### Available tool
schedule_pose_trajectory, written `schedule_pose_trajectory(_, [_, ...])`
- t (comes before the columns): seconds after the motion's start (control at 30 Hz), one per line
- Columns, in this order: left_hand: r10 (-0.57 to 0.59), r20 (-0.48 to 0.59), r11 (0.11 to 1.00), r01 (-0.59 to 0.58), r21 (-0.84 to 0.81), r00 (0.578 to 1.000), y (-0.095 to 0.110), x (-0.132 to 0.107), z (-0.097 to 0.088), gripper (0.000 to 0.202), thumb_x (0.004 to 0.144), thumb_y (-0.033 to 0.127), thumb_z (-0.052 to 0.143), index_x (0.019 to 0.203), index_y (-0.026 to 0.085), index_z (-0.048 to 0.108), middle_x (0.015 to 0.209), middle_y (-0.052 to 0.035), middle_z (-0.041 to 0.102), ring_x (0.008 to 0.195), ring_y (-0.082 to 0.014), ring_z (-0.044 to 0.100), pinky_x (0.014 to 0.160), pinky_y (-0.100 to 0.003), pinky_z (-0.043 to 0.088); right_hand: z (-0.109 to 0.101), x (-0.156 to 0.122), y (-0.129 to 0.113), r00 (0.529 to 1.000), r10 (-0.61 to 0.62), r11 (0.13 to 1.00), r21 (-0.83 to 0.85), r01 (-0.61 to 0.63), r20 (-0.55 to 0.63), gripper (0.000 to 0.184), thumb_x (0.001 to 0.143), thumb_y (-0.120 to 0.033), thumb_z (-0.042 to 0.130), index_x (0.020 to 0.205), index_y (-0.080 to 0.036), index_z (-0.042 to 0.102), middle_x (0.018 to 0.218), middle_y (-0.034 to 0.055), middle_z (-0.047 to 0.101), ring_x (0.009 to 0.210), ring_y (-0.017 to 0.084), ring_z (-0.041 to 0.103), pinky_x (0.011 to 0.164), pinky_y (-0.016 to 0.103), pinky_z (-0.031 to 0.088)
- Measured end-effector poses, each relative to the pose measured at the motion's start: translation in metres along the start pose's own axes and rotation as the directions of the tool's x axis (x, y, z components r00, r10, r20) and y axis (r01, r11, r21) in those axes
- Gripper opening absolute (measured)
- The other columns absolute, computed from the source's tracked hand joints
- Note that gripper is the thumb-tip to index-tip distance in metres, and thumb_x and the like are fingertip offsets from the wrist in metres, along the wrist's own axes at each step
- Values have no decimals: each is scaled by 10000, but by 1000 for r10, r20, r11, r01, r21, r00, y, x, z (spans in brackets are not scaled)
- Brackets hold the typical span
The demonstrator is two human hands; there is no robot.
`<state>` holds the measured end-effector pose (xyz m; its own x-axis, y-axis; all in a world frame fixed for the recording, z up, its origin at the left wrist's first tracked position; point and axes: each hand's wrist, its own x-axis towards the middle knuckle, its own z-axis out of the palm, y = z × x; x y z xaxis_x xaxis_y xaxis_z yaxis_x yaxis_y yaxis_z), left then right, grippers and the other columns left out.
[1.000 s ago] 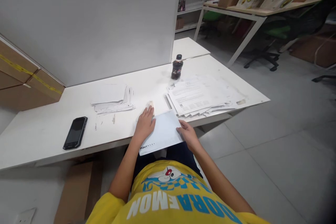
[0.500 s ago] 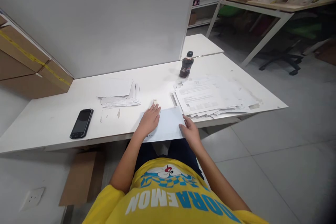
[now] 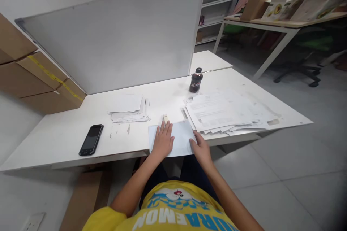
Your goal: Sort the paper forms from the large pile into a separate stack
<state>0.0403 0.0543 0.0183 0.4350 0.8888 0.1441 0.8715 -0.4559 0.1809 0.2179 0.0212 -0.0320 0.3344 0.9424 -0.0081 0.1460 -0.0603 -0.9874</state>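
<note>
A pale bluish sheet of paper (image 3: 182, 138) lies at the table's front edge, with its near side slightly over the edge. My left hand (image 3: 163, 140) rests flat on its left part, fingers stretched out and holding nothing. At the sheet's right edge, my right hand (image 3: 200, 148) pinches the paper between thumb and fingers. A small whitish block (image 3: 165, 118), perhaps an eraser, sits just beyond my left fingertips. To the right is a wide stack of printed papers (image 3: 217, 110); to the left, a smaller stack of paper pieces (image 3: 126, 104).
A black phone (image 3: 91, 139) lies on the left of the white table (image 3: 65, 130). Behind the papers stands a dark drink bottle (image 3: 196, 80). A whiteboard (image 3: 121, 39) rises along the back, beside cardboard boxes (image 3: 48, 75) on the left. Another desk (image 3: 260, 21) holds boxes.
The camera view has tilted up, so everything sits lower. My left hand has slid over the sheet, further onto its middle. My right hand stays at the sheet's right edge.
</note>
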Motion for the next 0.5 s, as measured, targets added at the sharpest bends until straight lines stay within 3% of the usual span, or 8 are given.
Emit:
schedule_pose_trajectory(0.1, [18,-3,998,-19,-66,1000,0,6,-10,595,944,256,443,1507,136,291,1591,-134,280,1502,-328,81,1198,-578,197,-7,-4,-11,1000,-27,999,-35,27,4,507,757,-411,522,1186,-167,640,1188,136,698,1063,290,650,928,432,504])
schedule_pose_trajectory(0.2, [72,-178,966,-113,-234,981,12,4,-40,565,948,241,443,1488,138,309,1530,-162,385,1497,-347,120,1173,-573,273,-30,-4,-30,988,-104,982,-168,83,-118,467,757,-406,506,1131,-174,662,1096,129,715,975,289,651,869,426,508])
schedule_pose_trajectory(0.27, [104,-406,891,-266,-367,908,29,-8,-69,487,973,233,410,1455,188,353,1431,-148,494,1466,-321,259,1139,-544,354,-55,5,-45,951,-193,950,-288,120,-241,463,752,-401,498,1120,-174,662,1035,117,708,911,276,638,843,418,499])
schedule_pose_trajectory(0.33, [90,-610,754,-454,-474,787,50,-28,-100,422,983,279,427,1403,241,408,1300,-121,572,1352,-298,449,1079,-525,434,-82,24,-60,911,-255,911,-396,113,-325,473,746,-391,479,1122,-166,656,930,97,690,806,252,614,788,401,491])
schedule_pose_trajectory(0.37, [83,-677,673,-542,-503,731,60,-41,-113,424,979,338,454,1394,258,412,1243,-110,590,1297,-296,505,1046,-517,466,-95,37,-66,903,-263,892,-442,94,-339,482,740,-380,473,1132,-163,649,894,89,679,768,244,602,762,394,486])
schedule_pose_trajectory(0.4, [64,-710,614,-588,-526,701,68,-56,-124,446,969,400,486,1392,277,414,1207,-100,598,1261,-296,534,1024,-509,487,-106,51,-71,906,-258,867,-494,63,-337,486,735,-357,467,1142,-160,645,890,91,674,759,243,599,756,392,482])
schedule_pose_trajectory(0.43, [57,-709,579,-602,-550,703,75,-71,-132,471,950,445,522,1385,290,425,1185,-93,601,1241,-301,549,1007,-503,500,-115,65,-75,914,-244,836,-547,28,-326,494,737,-323,454,1166,-156,635,919,104,677,778,248,607,764,393,479])
schedule_pose_trajectory(0.5, [44,-665,557,-571,-604,746,84,-102,-141,504,914,493,581,1367,307,456,1166,-84,604,1227,-312,556,991,-501,514,-128,90,-77,935,-209,739,-672,-40,-285,525,751,-249,425,1237,-152,598,1021,143,683,894,282,629,812,414,474])
